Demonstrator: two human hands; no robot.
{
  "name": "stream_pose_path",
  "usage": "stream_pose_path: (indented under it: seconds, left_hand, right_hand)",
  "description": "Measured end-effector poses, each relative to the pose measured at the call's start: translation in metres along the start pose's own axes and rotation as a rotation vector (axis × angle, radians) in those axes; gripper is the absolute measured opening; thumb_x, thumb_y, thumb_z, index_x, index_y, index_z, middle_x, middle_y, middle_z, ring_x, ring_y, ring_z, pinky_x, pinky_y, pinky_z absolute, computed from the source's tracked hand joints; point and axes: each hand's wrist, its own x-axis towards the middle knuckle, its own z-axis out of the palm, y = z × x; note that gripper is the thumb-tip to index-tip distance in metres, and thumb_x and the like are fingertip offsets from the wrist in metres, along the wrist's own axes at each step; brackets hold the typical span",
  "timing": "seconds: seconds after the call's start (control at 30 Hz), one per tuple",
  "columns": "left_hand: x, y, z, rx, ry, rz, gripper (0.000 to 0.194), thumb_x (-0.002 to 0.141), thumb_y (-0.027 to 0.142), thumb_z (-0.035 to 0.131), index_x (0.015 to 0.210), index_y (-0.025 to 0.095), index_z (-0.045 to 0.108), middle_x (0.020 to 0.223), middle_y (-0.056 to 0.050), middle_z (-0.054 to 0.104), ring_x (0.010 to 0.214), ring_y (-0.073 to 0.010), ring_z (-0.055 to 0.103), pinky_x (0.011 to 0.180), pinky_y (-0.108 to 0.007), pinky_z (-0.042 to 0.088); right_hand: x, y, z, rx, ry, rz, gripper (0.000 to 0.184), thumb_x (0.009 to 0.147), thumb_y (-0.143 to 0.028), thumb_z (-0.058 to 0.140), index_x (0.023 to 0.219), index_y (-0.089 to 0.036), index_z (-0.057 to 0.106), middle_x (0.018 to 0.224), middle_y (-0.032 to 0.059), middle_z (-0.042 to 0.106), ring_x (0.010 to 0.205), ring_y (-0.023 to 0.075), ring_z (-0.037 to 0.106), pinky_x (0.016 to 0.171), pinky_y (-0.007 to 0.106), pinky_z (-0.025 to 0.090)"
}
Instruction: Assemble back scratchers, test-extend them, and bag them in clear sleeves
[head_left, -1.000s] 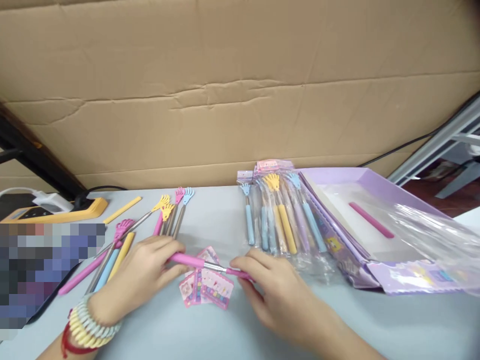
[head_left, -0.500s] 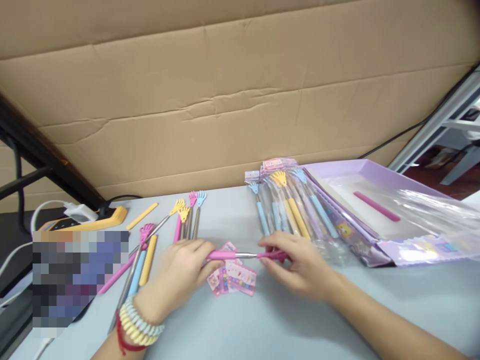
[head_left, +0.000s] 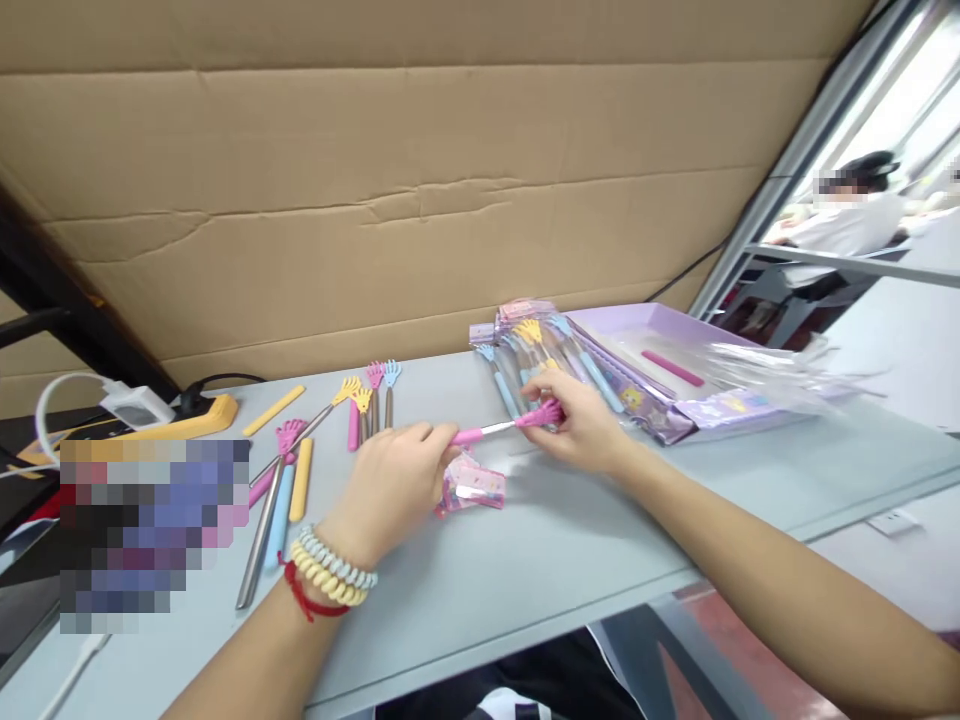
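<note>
A pink telescopic back scratcher [head_left: 495,429] is held level just above the grey table [head_left: 570,540], between both hands. My left hand [head_left: 394,485] is closed round its pink handle end. My right hand [head_left: 581,425] pinches the pink claw head at the other end. Beneath the scratcher lie small pink printed cards [head_left: 472,485]. Behind my right hand lies a row of bagged scratchers [head_left: 532,350] with blue, yellow and purple handles.
Several loose scratchers [head_left: 360,405] and coloured handles [head_left: 289,485] lie at the left. A purple box lid [head_left: 637,330] with clear plastic bags [head_left: 757,365] stands at the right. A yellow power strip [head_left: 176,420] sits far left. A cardboard wall [head_left: 420,190] backs the table. Another person sits far right.
The camera swung right and back, so the table edge and the room at the right now show. Both hands kept hold of the pink scratcher, which appears a little more extended.
</note>
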Motion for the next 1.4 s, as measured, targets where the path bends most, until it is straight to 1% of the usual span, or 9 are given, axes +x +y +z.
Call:
stream_pose_path:
  seconds: [0.17,0.5,0.8,1.0,1.1,1.17,1.27,1.33,1.4]
  left_hand:
    - [0.003,0.0,0.004,-0.043,0.034,-0.063,0.032,0.097,0.031,0.031,0.106,0.022,0.06,0.089,-0.004,0.068,0.079,-0.02,0.063,0.06,-0.029,0.039]
    - [0.006,-0.001,0.003,-0.053,0.038,-0.075,0.04,0.097,0.043,0.026,0.104,0.025,0.061,0.085,-0.002,0.069,0.077,-0.0196,0.063,0.057,-0.028,0.036]
    - [0.007,-0.006,0.015,-0.106,0.119,-0.004,0.032,0.096,0.029,0.031,0.1,0.018,0.061,0.09,-0.006,0.067,0.079,-0.0178,0.062,0.065,-0.028,0.042]
    - [0.006,-0.006,0.013,-0.152,0.141,0.017,0.038,0.096,0.04,0.032,0.107,0.022,0.063,0.091,-0.004,0.068,0.081,-0.0177,0.062,0.067,-0.028,0.043]
    - [0.007,-0.007,0.013,-0.142,0.149,-0.038,0.038,0.096,0.04,0.031,0.105,0.023,0.064,0.092,-0.004,0.069,0.083,-0.018,0.062,0.067,-0.027,0.042]
    - [0.008,-0.009,0.012,-0.13,0.164,-0.1,0.038,0.095,0.039,0.031,0.102,0.023,0.064,0.093,-0.004,0.069,0.085,-0.0186,0.063,0.066,-0.027,0.042]
    - [0.009,-0.012,0.01,-0.096,0.193,-0.205,0.036,0.095,0.037,0.031,0.101,0.023,0.064,0.092,-0.004,0.07,0.084,-0.0204,0.063,0.063,-0.029,0.041]
    - [0.01,-0.015,0.009,-0.072,0.214,-0.265,0.035,0.095,0.037,0.032,0.099,0.024,0.063,0.091,-0.004,0.07,0.082,-0.0214,0.064,0.06,-0.03,0.04]
    - [0.01,-0.018,0.007,-0.051,0.228,-0.311,0.034,0.094,0.038,0.032,0.099,0.024,0.063,0.092,-0.004,0.07,0.081,-0.0225,0.064,0.06,-0.031,0.039]
  right_hand:
    - [0.003,0.007,-0.005,-0.03,0.05,-0.017,0.019,0.077,-0.026,0.065,0.092,-0.019,0.056,0.08,0.0039,0.058,0.072,0.0155,0.054,0.067,0.028,0.043]
    - [0.004,0.008,-0.007,-0.02,-0.015,0.001,0.023,0.079,-0.032,0.065,0.095,-0.017,0.061,0.076,0.0043,0.062,0.068,0.015,0.055,0.065,0.028,0.042]
    - [0.004,0.008,-0.012,0.005,-0.083,-0.014,0.027,0.077,-0.034,0.067,0.096,-0.015,0.063,0.082,0.0065,0.066,0.072,0.016,0.058,0.068,0.029,0.044]
    - [0.001,0.01,-0.009,-0.011,-0.159,0.03,0.044,0.075,-0.047,0.069,0.105,-0.015,0.066,0.08,0.007,0.068,0.074,0.018,0.06,0.067,0.03,0.045]
    - [-0.001,0.006,-0.011,-0.029,-0.092,0.027,0.048,0.075,-0.049,0.067,0.109,-0.015,0.064,0.089,0.0094,0.068,0.081,0.0208,0.061,0.073,0.034,0.047]
    - [0.003,0.003,-0.021,-0.056,0.037,0.062,0.03,0.081,-0.04,0.059,0.1,-0.018,0.065,0.09,0.0092,0.068,0.082,0.0201,0.061,0.076,0.035,0.047]
    - [0.021,0.011,-0.054,-0.247,0.31,0.316,0.02,0.082,-0.026,0.048,0.072,-0.018,0.063,0.071,0.0059,0.065,0.066,0.0174,0.058,0.067,0.032,0.046]
    - [0.038,0.029,-0.084,-0.442,0.291,0.488,0.015,0.077,-0.025,0.053,0.069,-0.017,0.064,0.07,0.0065,0.065,0.068,0.0184,0.059,0.068,0.032,0.044]
    - [0.053,0.056,-0.114,-0.617,0.133,0.642,0.014,0.073,-0.024,0.057,0.071,-0.014,0.067,0.073,0.0106,0.066,0.073,0.0204,0.06,0.069,0.034,0.041]
